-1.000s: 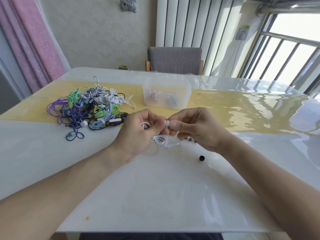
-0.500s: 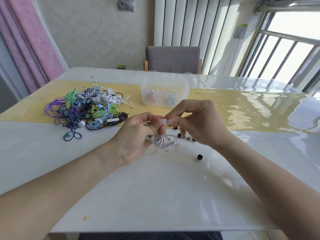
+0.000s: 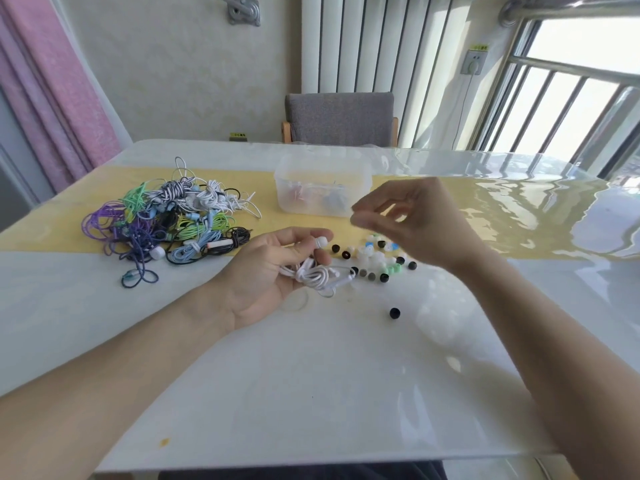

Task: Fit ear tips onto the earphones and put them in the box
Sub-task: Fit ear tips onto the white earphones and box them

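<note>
From my remote seat I watched the left hand lie palm-up just above the glossy white table, its fingers curled round a bundled pair of white wired earphones. One white earbud stuck up between the thumb and forefinger, while the coiled cable spilled from the palm toward the table on its right.

The right hand hung in the air above and to the right of the left, apart from the earphones. It was blurred; the thumb and forefinger seemed drawn close together, but I could not tell whether they pinched anything.

Beneath that hand lay a scatter of small loose ear tips in black, white, grey, green and blue, resting on the table near the edge of the yellow table runner. One black ear tip sat alone, nearer to me than the others.

The translucent plastic box stood open on the runner, beyond the hands, with a few pale items dimly visible through its wall. To its left lay a tangled heap of coloured wired earphones in purple, green, blue, black and white.

A grey upholstered chair stood behind the far table edge, with a pink curtain at the left and a barred window at the right.
</note>
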`<state>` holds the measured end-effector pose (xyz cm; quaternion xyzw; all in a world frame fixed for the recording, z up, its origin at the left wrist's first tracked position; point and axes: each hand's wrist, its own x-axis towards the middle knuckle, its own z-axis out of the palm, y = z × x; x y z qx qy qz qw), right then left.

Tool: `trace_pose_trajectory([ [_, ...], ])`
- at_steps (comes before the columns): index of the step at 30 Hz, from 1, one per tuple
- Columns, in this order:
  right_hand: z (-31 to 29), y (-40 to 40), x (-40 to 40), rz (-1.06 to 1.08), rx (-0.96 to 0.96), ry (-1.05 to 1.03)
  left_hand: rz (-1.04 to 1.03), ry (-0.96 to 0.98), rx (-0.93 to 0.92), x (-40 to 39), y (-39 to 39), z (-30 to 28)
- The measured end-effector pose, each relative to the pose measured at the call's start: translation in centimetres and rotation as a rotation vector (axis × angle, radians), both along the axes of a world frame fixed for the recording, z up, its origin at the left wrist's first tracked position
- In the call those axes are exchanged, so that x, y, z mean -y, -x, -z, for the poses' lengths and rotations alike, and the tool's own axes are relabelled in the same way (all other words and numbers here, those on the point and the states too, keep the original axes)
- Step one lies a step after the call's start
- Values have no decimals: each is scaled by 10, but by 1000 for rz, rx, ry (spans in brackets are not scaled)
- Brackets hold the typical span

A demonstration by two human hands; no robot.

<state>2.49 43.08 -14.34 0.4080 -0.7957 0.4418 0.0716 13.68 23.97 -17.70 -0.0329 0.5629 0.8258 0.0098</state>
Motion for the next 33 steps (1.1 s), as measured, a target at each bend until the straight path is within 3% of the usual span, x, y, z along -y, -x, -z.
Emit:
trace_pose_trajectory([
  [5, 2, 35, -30, 224, -62, -189, -52, -30, 94, 4, 1, -2],
  [10, 9, 45, -37, 188, -9, -455, -111, 87, 128, 3, 2, 2],
  [20, 26, 33, -2, 107, -137, -613, -129, 104, 158, 3, 4, 3],
  [33, 29, 34, -1, 148, -157, -649, -76, 128, 167, 5, 4, 4],
])
